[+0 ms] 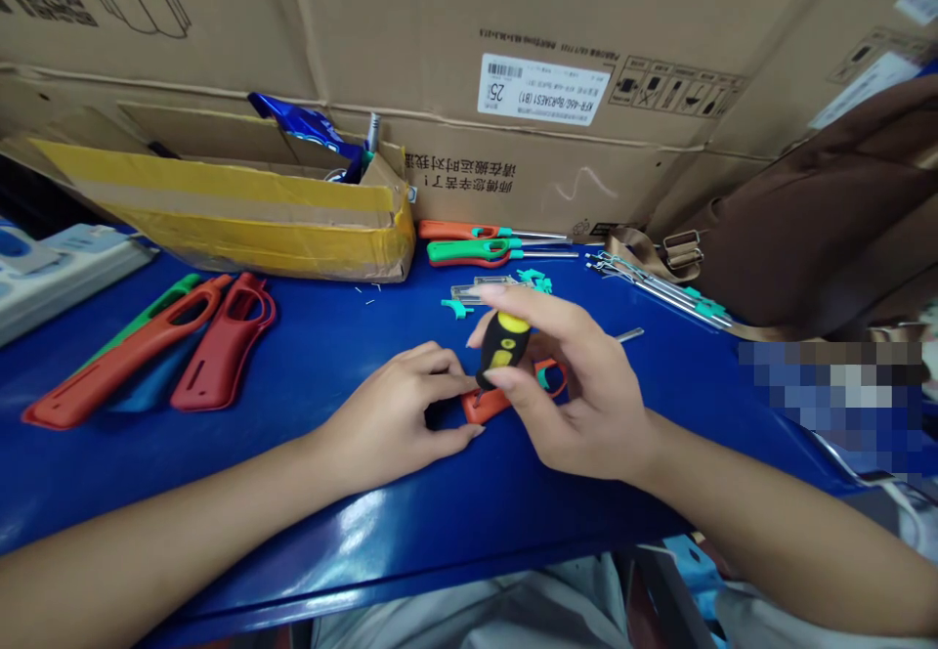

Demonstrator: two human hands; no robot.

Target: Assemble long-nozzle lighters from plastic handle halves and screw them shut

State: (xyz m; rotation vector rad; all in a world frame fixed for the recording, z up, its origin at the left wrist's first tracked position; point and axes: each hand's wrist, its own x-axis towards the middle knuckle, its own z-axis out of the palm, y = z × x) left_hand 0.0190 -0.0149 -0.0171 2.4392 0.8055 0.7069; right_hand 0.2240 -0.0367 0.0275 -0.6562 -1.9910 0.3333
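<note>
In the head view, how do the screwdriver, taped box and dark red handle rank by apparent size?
Largest to smallest:
1. taped box
2. dark red handle
3. screwdriver, partly covered by the right hand

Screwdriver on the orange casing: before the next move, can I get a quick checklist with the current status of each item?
1. Screwdriver secure in the right hand: ok, handle held between thumb and fingers.
2. Left hand on the orange casing: ok, finger and thumb at its left end.
3. Driver tip on the casing: ok, the shaft comes down near the left end.
4. Tip seated in a screw: cannot tell, too small to make out.
5. Whole casing in sight: not ok, the screwdriver and right hand cover part of it.
6. Loose teal parts away from the tip: ok, they lie farther back on the blue table.
</note>
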